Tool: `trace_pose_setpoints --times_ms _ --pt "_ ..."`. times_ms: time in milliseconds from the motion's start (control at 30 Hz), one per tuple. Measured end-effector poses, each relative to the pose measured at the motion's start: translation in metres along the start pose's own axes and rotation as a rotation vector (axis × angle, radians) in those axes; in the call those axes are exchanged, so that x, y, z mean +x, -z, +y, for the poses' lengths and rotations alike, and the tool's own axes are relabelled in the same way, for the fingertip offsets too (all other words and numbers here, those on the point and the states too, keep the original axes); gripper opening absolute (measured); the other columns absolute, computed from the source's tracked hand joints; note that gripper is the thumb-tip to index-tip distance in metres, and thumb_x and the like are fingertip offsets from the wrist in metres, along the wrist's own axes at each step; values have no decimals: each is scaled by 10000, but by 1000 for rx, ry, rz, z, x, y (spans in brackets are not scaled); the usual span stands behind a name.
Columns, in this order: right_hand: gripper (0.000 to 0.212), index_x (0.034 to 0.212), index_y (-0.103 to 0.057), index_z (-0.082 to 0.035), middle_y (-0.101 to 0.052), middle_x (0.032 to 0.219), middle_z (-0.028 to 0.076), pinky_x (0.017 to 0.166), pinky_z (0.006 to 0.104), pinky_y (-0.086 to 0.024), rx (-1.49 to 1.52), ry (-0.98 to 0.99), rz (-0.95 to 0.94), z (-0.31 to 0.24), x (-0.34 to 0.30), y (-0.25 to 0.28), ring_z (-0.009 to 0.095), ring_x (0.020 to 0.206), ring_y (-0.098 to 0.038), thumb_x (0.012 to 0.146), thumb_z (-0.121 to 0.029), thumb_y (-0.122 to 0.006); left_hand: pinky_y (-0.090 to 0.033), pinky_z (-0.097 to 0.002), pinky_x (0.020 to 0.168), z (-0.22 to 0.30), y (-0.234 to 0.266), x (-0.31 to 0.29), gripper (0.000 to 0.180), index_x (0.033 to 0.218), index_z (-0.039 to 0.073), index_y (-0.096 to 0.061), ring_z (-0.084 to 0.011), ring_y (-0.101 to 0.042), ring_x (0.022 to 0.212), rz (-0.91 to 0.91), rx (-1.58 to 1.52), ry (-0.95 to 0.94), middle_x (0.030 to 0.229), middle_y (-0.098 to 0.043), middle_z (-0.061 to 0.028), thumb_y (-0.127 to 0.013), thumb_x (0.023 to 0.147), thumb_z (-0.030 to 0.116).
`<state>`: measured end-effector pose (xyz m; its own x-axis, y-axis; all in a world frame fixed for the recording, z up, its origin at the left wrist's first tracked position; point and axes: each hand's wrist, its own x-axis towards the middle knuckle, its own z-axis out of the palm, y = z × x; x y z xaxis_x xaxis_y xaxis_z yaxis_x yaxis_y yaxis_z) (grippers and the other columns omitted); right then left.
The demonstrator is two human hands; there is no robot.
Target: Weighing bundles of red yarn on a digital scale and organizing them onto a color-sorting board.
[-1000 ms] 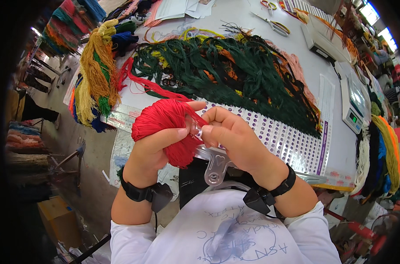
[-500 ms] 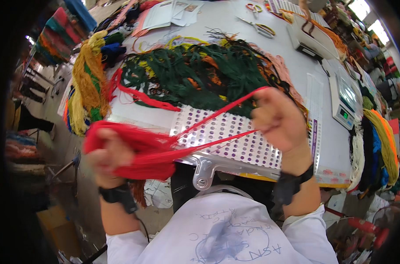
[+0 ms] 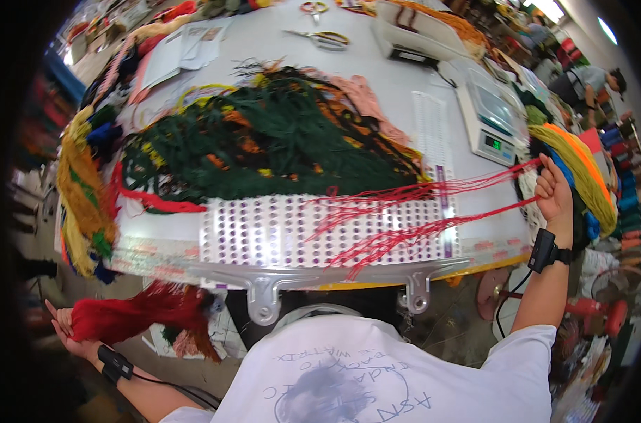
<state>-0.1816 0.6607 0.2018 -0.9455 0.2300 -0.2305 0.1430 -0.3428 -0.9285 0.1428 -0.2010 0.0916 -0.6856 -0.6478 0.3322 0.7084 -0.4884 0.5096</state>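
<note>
At the lower left, beyond the table's edge, my left hand point(image 3: 65, 326) is wrapped round a thick red yarn hank point(image 3: 123, 317). Part of that hand is hidden behind the yarn. Out to the right, my right hand point(image 3: 554, 189) is closed on a few thin red yarn strands point(image 3: 475, 185). The strands stretch leftward in two loose bundles with frayed ends, over a white sheet with rows of purple dots point(image 3: 264, 229). A metal clamp point(image 3: 264, 292) runs along the sheet's near edge. Behind the sheet lies a heap of dark green yarn point(image 3: 285, 134) mixed with black, orange and yellow.
Multicoloured yarn hanks hang at the left edge point(image 3: 84, 183) and right edge point(image 3: 574, 166) of the table. A digital scale point(image 3: 484, 116) stands at the right, near a white tray point(image 3: 412, 32). Scissors point(image 3: 327, 40) and papers point(image 3: 183, 53) lie at the back. A red fan point(image 3: 595, 307) is at the lower right.
My hands have moved far apart. The left carried the red hank down and left, off the table; the right drew red strands rightward, free of the hank. The view has shifted too.
</note>
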Motion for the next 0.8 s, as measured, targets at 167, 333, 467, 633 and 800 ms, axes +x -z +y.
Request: trace_pose_setpoints --times_ms 167,333,467,633,800 --pt "178 955 -593 -60 -364 561 -58 493 229 -321 -504 178 -38 -46 2 -30 58 494 -339 901 -215 -524 -290 -184 510 -149 -57 -18 385 1283 -24 -366 -41 -293 496 -17 -82 303 587 -297 37 -425 945 150" --pt "191 916 -614 -70 -619 838 16 670 249 -457 -774 322 -308 -166 76 -26 107 771 -575 897 -235 -518 -328 -194 510 -250 -60 -37 133 960 37 -498 -43 -333 486 361 267 339 582 -365 36 -482 927 164" --pt "177 854 -572 22 -619 759 137 690 343 -543 -404 604 -253 -262 103 -55 231 678 -620 873 -146 -522 -335 -196 529 -262 -80 -38 133 820 90 -478 -46 -345 491 423 399 364 589 -383 45 -509 916 176" --pt "153 826 -549 60 -598 755 160 617 279 -529 -254 986 -91 -333 81 -120 238 664 -606 867 -75 -487 -333 -210 543 -264 -69 -39 148 797 101 -464 -50 -343 498 485 407 325 580 -368 47 -507 917 178" --pt "153 833 -546 43 -598 756 144 603 274 -525 -157 894 -88 -312 153 -81 232 645 -601 875 -95 -493 -325 -191 516 -262 -67 -40 179 763 101 -454 -44 -335 485 482 438 308 583 -370 47 -485 927 168"
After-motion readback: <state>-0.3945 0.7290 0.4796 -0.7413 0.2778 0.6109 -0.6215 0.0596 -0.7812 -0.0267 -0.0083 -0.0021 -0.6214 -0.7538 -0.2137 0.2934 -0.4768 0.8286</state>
